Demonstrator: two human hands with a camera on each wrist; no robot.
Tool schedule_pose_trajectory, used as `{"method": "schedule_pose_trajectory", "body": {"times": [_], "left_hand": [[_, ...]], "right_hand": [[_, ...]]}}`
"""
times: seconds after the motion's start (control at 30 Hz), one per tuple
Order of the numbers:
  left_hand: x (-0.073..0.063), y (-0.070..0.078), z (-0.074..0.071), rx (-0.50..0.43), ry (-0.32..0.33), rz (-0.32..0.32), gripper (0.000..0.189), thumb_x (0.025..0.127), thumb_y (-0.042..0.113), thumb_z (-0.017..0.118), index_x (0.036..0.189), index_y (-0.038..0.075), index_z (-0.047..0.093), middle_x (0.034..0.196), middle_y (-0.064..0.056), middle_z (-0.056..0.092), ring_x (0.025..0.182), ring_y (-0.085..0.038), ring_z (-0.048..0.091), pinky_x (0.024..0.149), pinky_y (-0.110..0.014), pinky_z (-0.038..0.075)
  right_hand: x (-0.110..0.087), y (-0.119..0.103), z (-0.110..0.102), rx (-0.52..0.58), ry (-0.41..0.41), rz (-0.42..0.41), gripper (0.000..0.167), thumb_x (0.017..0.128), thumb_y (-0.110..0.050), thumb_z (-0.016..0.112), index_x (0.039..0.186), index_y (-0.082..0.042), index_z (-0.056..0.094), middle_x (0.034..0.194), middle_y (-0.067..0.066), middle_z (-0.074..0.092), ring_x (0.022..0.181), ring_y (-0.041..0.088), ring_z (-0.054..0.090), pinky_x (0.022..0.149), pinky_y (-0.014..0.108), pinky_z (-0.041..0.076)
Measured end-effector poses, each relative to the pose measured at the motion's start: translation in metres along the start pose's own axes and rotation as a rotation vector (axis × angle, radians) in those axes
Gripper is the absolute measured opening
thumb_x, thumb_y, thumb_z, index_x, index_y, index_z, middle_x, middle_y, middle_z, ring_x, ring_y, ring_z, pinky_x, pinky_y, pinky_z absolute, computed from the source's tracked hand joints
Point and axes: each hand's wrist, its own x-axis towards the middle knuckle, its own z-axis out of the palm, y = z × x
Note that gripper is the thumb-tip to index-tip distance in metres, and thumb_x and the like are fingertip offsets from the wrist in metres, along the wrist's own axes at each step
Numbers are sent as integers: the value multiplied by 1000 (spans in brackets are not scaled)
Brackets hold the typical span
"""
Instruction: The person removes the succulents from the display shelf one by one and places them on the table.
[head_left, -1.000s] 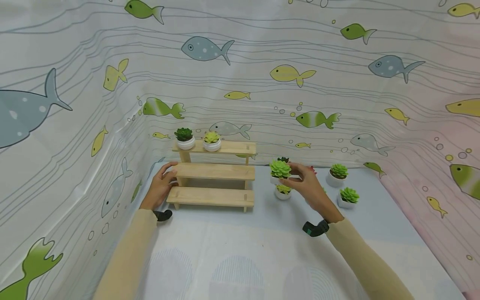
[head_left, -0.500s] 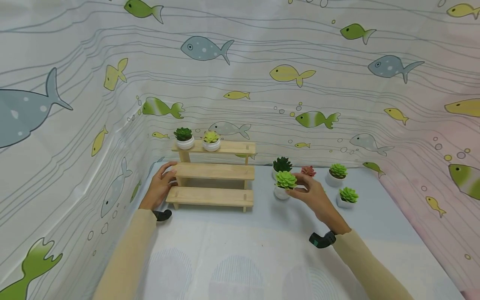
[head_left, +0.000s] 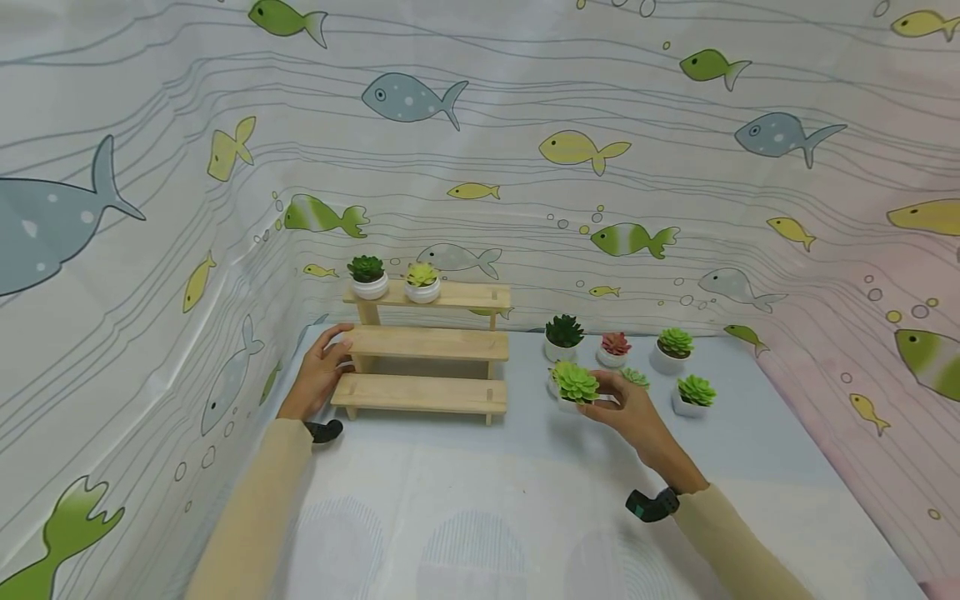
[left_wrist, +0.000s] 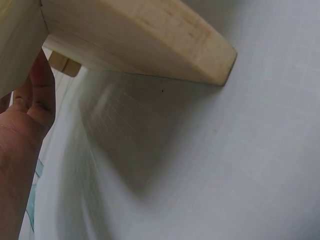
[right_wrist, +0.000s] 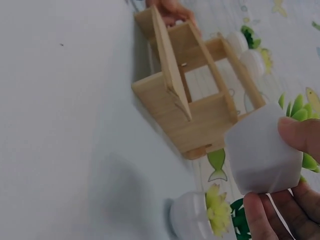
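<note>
My left hand (head_left: 318, 379) holds the left end of a three-step wooden plant stand (head_left: 427, 342); its fingers (left_wrist: 42, 82) go partly out of sight behind the wood in the left wrist view. My right hand (head_left: 626, 417) pinches a potted succulent (head_left: 575, 383) with bright green leaves, raised off the table. In the right wrist view its white angular pot (right_wrist: 265, 150) sits between thumb and fingertips. Just behind it, a yellow-green succulent in a round white pot (right_wrist: 190, 215) is mostly hidden in the head view. Two potted succulents (head_left: 369, 279) stand on the top step.
Right of the stand are a dark green succulent (head_left: 563, 336), a red one (head_left: 614, 348), and two bright green ones (head_left: 675, 348). A pale green one (head_left: 635, 377) shows partly behind the right hand. A fish-printed sheet (head_left: 480, 150) encloses the table (head_left: 465, 483).
My right hand has brought the bright green succulent down and toward me, slightly rightward, uncovering the dark green and red succulents behind. The left hand and the stand have stayed put.
</note>
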Motion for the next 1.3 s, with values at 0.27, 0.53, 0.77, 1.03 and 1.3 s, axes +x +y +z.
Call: {"method": "schedule_pose_trajectory", "body": {"times": [0.27,0.53,0.77,1.03,1.3], "left_hand": [[0,-2,0,0,4,5,54,105,26,63,154,13,44,118,-1,63,111,-31,58,89,-38,52],[9,-15,-8,22,22,14,53,104,30,64,153,20,47,120,-2,63,111,-30,58,87,-35,52],[1,0,0,17,6,-9,56,105,26,64,155,13,43,118,1,64,116,-38,54,97,-49,45],[1,0,2,20,9,-8,56,105,26,62,156,13,41,119,0,63,116,-37,54,99,-53,42],[0,1,2,19,18,0,52,105,24,63,153,15,46,119,1,65,108,-26,61,92,-43,49]], "right_hand": [[-10,16,1,-1,16,35,81,85,-35,87,151,-10,47,145,15,52,130,35,56,98,34,53],[-14,34,5,-9,4,33,78,86,-32,87,150,-9,48,144,15,53,131,34,54,98,31,53],[-15,43,11,-16,-13,39,75,86,-29,87,148,-8,49,143,15,54,131,34,53,98,30,52],[-14,52,13,-9,-22,56,77,86,-32,87,149,-9,49,144,14,53,132,34,53,100,35,52],[-14,54,16,8,-30,72,76,85,-30,87,148,-11,50,142,13,54,129,32,55,98,36,53]]}}
